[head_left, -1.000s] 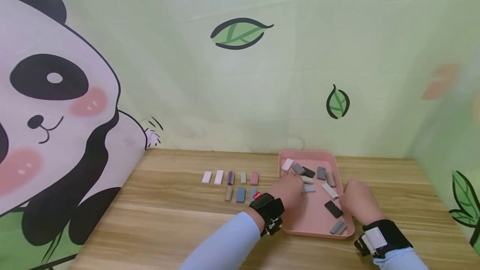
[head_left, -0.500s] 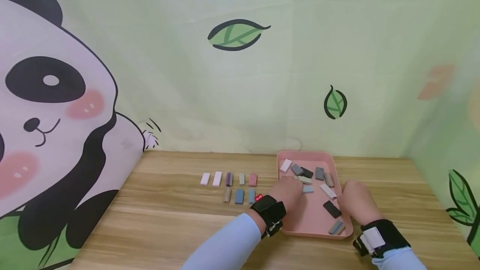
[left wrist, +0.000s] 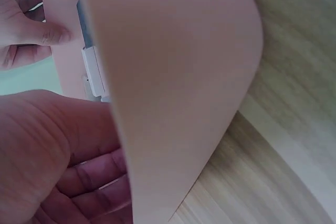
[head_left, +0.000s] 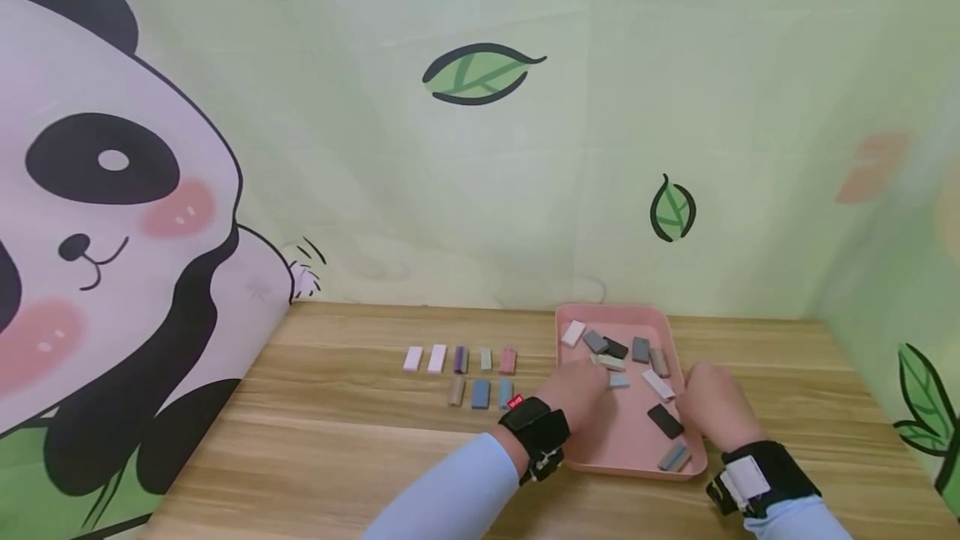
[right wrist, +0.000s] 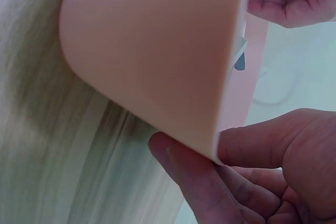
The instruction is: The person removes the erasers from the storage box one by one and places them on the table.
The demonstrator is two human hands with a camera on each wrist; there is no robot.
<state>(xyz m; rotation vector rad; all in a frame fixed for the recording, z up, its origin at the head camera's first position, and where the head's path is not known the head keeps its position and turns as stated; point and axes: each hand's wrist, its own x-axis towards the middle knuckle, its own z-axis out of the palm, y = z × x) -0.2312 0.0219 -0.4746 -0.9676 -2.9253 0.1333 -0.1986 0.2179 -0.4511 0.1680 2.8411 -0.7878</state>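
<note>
"Eight blocks (head_left: pixel 481 394) are showing in rows, lower middle. What are we risking?"

"Beside them, our left hand (head_left: pixel 576 394) is hanging curled over the pink tray (head_left: pixel 617 443), right of centre; we're not seeing whether it's holding anything. Further right, our right hand (head_left: pixel 718 408) is pinching the tray's edge; if we're loosening that, a nudge could be sliding it, jostling the loose pieces (head_left: pixel 664 421)."

Light blue sleeves (head_left: pixel 442 490), black wrist straps (head_left: pixel 536 419)

The sleeves are plain, wrinkled near the right cuff (head_left: pixel 797 517). The left strap is broad and carries a small red tag (head_left: pixel 515 401) with white marks, plus a shiny fitting (head_left: pixel 546 463) at its lower edge. The right strap (head_left: pixel 787 469) bears a whitish rectangular patch (head_left: pixel 747 477). Left hand (head_left: pixel 579 394) and right hand (head_left: pixel 716 402) are bare.
</note>
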